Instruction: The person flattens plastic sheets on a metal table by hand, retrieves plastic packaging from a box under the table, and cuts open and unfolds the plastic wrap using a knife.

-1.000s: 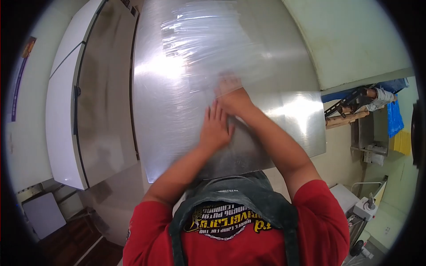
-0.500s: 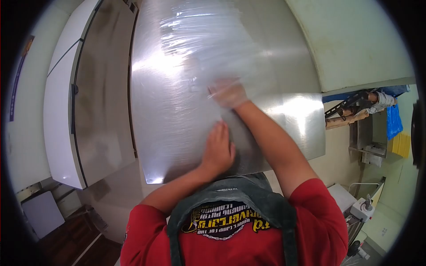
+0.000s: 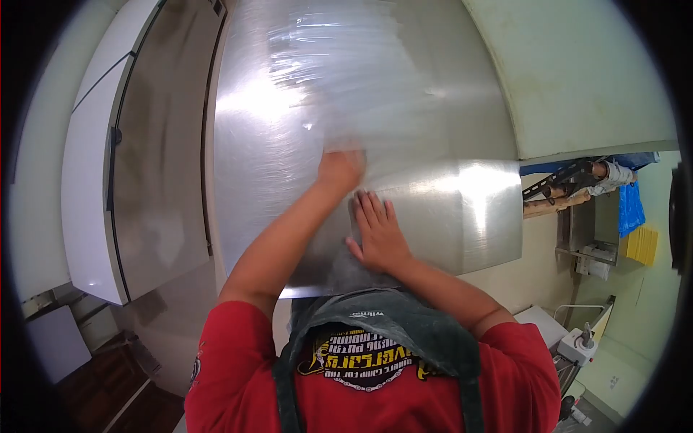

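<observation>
I rest my open right hand (image 3: 381, 239), fingers slightly apart, on the metal desk (image 3: 476, 238) at lower centre as if for support, my left hand (image 3: 343, 169), too blurred to tell wide or narrow, near the clear plastic film (image 3: 339, 65) at upper centre.

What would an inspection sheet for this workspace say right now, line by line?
Surface: shiny metal table, with bright glare patches.
Job's things: clear film, wrinkled on the table's far part; its near edge is hard to make out.
Clutter: blue sheet and yellow stack, off the table to the right.
Hands: left hand reaches farther, fingers blurred; right hand open, palm down, nearer the body.
Cables: nothing seen for certain.
Surroundings: white cabinet left, pale wall right.
</observation>
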Demonstrator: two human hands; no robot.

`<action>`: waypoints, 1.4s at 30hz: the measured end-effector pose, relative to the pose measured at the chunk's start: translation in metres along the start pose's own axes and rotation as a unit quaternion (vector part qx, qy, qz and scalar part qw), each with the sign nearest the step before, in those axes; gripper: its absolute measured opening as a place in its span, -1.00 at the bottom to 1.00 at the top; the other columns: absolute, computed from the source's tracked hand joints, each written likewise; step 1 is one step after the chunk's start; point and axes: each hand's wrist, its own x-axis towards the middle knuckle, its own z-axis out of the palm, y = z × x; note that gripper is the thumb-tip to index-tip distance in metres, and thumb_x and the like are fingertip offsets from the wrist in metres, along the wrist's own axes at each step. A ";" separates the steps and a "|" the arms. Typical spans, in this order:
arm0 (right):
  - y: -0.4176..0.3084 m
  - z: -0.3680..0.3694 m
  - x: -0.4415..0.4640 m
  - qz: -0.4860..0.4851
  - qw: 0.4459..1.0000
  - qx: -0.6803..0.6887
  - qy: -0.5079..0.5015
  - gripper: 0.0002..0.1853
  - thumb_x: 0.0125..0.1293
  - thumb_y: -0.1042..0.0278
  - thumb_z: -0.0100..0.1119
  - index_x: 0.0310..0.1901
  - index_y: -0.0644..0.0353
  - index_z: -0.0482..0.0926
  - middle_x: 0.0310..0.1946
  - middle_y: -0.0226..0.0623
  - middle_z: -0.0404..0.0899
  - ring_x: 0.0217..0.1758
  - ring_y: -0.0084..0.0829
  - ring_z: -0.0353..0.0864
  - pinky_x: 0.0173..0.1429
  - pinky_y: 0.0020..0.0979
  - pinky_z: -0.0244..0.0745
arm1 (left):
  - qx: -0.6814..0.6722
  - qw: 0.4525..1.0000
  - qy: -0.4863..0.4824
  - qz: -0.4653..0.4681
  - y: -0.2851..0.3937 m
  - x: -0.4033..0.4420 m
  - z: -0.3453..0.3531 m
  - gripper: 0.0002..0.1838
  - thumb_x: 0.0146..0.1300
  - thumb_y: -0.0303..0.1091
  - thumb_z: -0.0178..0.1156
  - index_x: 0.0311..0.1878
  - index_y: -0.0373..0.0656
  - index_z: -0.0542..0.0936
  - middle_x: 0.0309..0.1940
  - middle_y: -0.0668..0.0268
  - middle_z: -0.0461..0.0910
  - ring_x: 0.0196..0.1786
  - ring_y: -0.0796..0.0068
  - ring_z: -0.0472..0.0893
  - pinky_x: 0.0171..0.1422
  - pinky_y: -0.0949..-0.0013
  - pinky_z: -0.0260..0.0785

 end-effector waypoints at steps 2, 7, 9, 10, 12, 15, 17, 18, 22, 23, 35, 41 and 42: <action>0.020 -0.002 0.043 -0.022 0.999 0.015 0.020 -0.20 0.32 -0.06 0.02 0.43 0.34 0.15 0.51 0.02 0.01 0.60 -0.04 -0.09 0.58 0.08 -0.19 | -0.045 0.968 0.247 0.025 0.018 -0.040 0.005 -0.45 0.31 -0.28 0.02 0.28 -0.46 0.35 0.27 -0.23 0.34 0.36 -0.21 0.29 0.45 -0.03 0.13; 0.053 -0.010 0.143 0.020 0.997 0.008 0.073 -0.37 0.44 -0.09 -0.22 0.26 0.31 0.39 0.28 0.08 0.39 0.33 0.08 0.34 0.46 0.06 0.03 | -0.245 0.934 0.258 -0.019 0.077 -0.143 0.058 -0.32 0.31 -0.19 0.04 0.36 -0.50 0.23 0.38 -0.21 0.20 0.47 -0.14 0.15 0.55 -0.12 -0.09; 0.053 -0.026 0.161 0.099 0.985 0.093 -0.110 -0.38 0.48 -0.07 -0.30 0.23 0.34 0.43 0.19 0.09 0.48 0.23 0.13 0.43 0.41 0.08 0.09 | -0.129 0.978 0.161 0.032 0.093 -0.153 0.058 -0.26 0.28 -0.15 0.05 0.39 -0.50 0.18 0.43 -0.18 0.13 0.50 -0.12 0.10 0.57 -0.07 -0.16; 0.050 -0.030 0.159 0.098 0.985 0.092 -0.106 -0.38 0.48 -0.07 -0.30 0.23 0.34 0.43 0.19 0.09 0.48 0.23 0.13 0.43 0.41 0.08 0.09 | -0.127 0.978 0.164 0.034 0.087 -0.145 0.055 -0.26 0.28 -0.15 0.05 0.39 -0.50 0.18 0.43 -0.18 0.13 0.50 -0.12 0.10 0.57 -0.07 -0.16; 0.043 -0.031 0.139 0.088 0.993 0.015 -0.077 -0.43 0.46 0.00 -0.19 0.18 0.38 0.45 0.23 0.09 0.43 0.27 0.13 0.38 0.39 0.07 0.13 | -0.074 0.988 0.134 0.028 0.064 -0.107 0.049 -0.24 0.31 -0.08 0.01 0.40 -0.49 0.18 0.45 -0.18 0.11 0.54 -0.08 0.02 0.59 -0.04 -0.18; 0.017 -0.026 0.049 -0.011 0.987 0.063 0.147 -0.39 0.36 0.10 -0.01 0.29 0.42 0.33 0.34 0.14 0.29 0.42 0.10 0.23 0.46 0.11 0.02 | 0.034 0.989 0.137 0.041 0.019 -0.040 0.043 -0.29 0.33 -0.05 -0.04 0.37 -0.44 0.27 0.41 -0.12 0.21 0.53 -0.06 0.07 0.60 -0.02 -0.17; -0.006 -0.004 -0.003 -0.002 0.989 0.062 0.137 -0.31 0.31 0.09 0.05 0.35 0.43 0.25 0.38 0.15 0.23 0.47 0.09 0.16 0.50 0.13 -0.04 | -0.017 0.994 0.106 0.022 0.005 -0.009 0.022 -0.33 0.34 -0.07 -0.05 0.35 -0.42 0.31 0.39 -0.09 0.26 0.51 -0.05 0.10 0.60 -0.02 -0.17; -0.015 0.007 -0.024 -0.012 0.995 0.040 0.087 -0.29 0.31 0.10 0.06 0.37 0.42 0.21 0.40 0.15 0.20 0.50 0.08 0.09 0.52 0.13 -0.09 | -0.026 0.988 0.151 0.015 -0.001 0.005 0.024 -0.38 0.30 -0.13 0.01 0.32 -0.38 0.36 0.36 -0.08 0.31 0.46 -0.07 0.18 0.58 0.00 -0.12; -0.007 0.001 0.001 0.005 0.999 0.016 0.028 -0.22 0.29 0.05 0.10 0.41 0.39 0.14 0.46 0.10 0.09 0.56 0.05 -0.02 0.53 0.14 -0.15 | -0.051 0.958 0.280 0.030 0.005 -0.018 0.006 -0.54 0.19 -0.39 0.12 0.17 -0.36 0.48 0.25 -0.07 0.43 0.34 -0.12 0.34 0.54 -0.01 -0.01; 0.000 -0.005 0.023 0.024 0.999 -0.035 -0.033 -0.20 0.30 -0.01 0.08 0.43 0.36 0.13 0.46 0.10 0.09 0.55 0.02 0.00 0.54 0.10 -0.13 | -0.153 0.945 0.287 0.021 0.012 -0.038 0.001 -0.53 0.15 -0.44 0.13 0.16 -0.37 0.49 0.24 -0.08 0.43 0.33 -0.13 0.35 0.52 -0.03 0.01; 0.042 -0.041 0.121 0.008 0.989 0.002 0.145 -0.31 0.37 -0.03 -0.06 0.32 0.42 0.30 0.38 0.12 0.25 0.49 0.04 0.16 0.55 0.07 -0.11 | -0.019 0.971 0.239 0.008 0.036 -0.058 0.055 -0.30 0.34 -0.06 -0.01 0.34 -0.48 0.27 0.37 -0.17 0.24 0.49 -0.13 0.13 0.58 -0.02 -0.13; -0.008 0.012 -0.010 0.001 0.998 0.015 0.053 -0.29 0.32 0.04 0.04 0.37 0.40 0.23 0.45 0.12 0.11 0.54 0.01 0.05 0.55 0.09 -0.15 | -0.031 0.989 0.145 -0.003 -0.022 0.028 -0.014 -0.48 0.34 -0.20 -0.02 0.23 -0.40 0.44 0.29 -0.06 0.39 0.40 -0.01 0.29 0.57 0.00 -0.10; -0.010 0.014 -0.010 -0.014 0.999 0.007 0.041 -0.25 0.32 0.04 0.05 0.40 0.39 0.18 0.48 0.11 0.05 0.57 0.00 -0.01 0.56 0.10 -0.17 | -0.032 0.989 0.145 -0.004 -0.022 0.025 -0.013 -0.48 0.34 -0.20 -0.02 0.23 -0.40 0.44 0.29 -0.06 0.39 0.40 -0.01 0.29 0.57 0.00 -0.10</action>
